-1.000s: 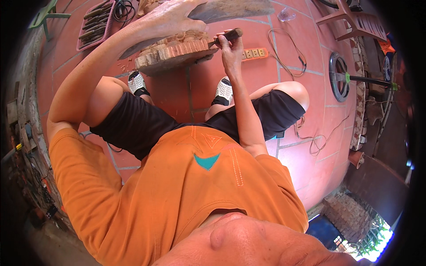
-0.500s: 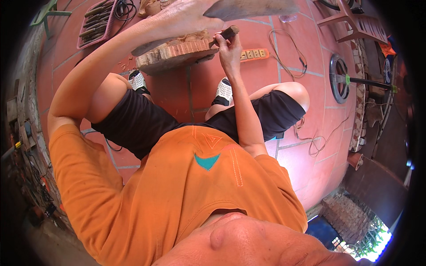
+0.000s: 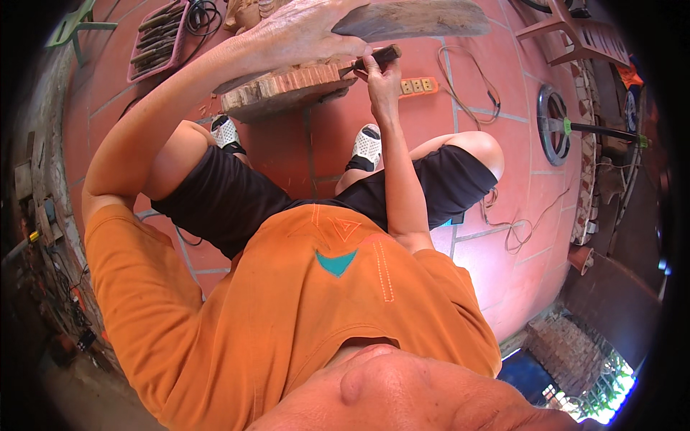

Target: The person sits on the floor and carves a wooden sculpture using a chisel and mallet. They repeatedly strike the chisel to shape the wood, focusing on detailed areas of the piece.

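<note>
My left hand (image 3: pixel 305 32) lies palm down on a long grey wooden piece (image 3: pixel 424 20) at the top of the view, pressing it onto a round block of reddish wood (image 3: pixel 287 90). My right hand (image 3: pixel 379 72) is closed around a dark-handled tool (image 3: pixel 381 56) whose tip meets the block's right edge under the grey piece. The tool's working end is hidden. Both forearms reach up from my orange shirt, and my knees in black shorts flank the block.
An orange power strip (image 3: pixel 419 85) with a cable lies on the red tiled floor right of the block. A pink tray of tools (image 3: pixel 157 36) is at the upper left. A round metal fan-like frame (image 3: pixel 552 126) and a plastic chair (image 3: pixel 575 36) stand on the right.
The grey wooden piece and my left hand have shifted slightly rightward; my right hand with the tool has stayed at the block's edge with small movement.
</note>
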A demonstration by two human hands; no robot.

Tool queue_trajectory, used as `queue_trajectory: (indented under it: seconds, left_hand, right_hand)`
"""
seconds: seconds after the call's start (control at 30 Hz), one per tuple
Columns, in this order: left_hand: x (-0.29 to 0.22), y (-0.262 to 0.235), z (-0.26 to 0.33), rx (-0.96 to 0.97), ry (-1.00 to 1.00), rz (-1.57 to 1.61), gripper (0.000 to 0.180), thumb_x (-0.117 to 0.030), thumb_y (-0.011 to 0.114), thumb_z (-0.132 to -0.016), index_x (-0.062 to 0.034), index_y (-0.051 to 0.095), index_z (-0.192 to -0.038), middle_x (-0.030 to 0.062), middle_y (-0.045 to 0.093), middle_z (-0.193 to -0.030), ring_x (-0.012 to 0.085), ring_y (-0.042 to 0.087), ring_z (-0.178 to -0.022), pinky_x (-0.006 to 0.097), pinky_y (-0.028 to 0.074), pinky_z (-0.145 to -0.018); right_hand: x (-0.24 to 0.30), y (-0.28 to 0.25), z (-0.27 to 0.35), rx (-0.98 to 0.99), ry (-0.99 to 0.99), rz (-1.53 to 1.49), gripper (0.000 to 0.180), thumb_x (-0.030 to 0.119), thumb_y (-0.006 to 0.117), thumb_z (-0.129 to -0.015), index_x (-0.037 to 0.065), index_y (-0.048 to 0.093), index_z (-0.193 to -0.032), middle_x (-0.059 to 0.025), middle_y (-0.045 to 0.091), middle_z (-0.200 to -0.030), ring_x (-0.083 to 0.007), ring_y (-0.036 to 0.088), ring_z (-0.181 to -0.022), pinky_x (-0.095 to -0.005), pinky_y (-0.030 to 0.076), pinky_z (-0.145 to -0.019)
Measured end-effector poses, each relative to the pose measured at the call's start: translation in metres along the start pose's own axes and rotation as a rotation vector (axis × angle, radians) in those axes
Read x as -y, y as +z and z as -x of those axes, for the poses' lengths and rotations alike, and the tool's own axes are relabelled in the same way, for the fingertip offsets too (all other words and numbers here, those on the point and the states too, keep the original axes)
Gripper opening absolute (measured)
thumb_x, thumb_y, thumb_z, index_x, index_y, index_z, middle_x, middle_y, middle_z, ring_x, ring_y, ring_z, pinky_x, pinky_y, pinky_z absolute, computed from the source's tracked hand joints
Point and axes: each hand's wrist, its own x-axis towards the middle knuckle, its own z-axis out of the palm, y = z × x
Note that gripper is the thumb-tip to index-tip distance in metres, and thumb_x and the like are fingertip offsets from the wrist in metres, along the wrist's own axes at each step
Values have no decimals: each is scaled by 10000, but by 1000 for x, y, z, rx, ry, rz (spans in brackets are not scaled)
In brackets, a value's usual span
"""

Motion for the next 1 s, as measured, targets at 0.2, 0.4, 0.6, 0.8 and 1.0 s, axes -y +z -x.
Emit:
queue_trajectory:
  seconds: [0.2,0.4,0.6,0.8,1.0]
  left_hand:
    - [2,-6,2,79,-69,-31,683,-437,675,-846,19,515,-1328,323,677,-961,453,693,-909,509,527,-811]
    - [14,-7,10,-19,7,-39,676,-402,704,-847,40,518,-1323,331,670,-1001,454,683,-952,497,526,-833]
    - [7,-6,6,-41,18,-34,663,-390,697,-858,52,517,-1318,329,670,-991,451,687,-944,498,530,-831]
    - [-11,-12,7,-44,64,168,617,-338,706,-857,44,509,-1300,310,681,-957,437,700,-900,476,538,-801]
    - [-8,-7,6,-79,91,88,633,-336,711,-850,37,497,-1315,311,678,-949,439,699,-890,467,537,-795]
  right_hand:
    - [11,-3,6,5,-52,341,177,72,643,-977,8,543,-1109,-73,631,-977,-163,664,-860,-303,595,-728]
    - [11,-2,7,-12,-21,11,187,75,646,-978,1,541,-1113,-70,630,-975,-162,663,-864,-302,586,-745]
    - [-2,2,4,13,-42,9,187,82,643,-981,5,540,-1117,-74,627,-970,-163,662,-879,-303,590,-759]
    - [-5,1,4,22,-81,62,175,82,641,-982,8,544,-1108,-70,631,-972,-157,658,-872,-302,589,-755]
    - [0,7,10,12,-67,52,163,60,637,-978,18,545,-1106,-61,635,-958,-143,652,-859,-296,585,-741]
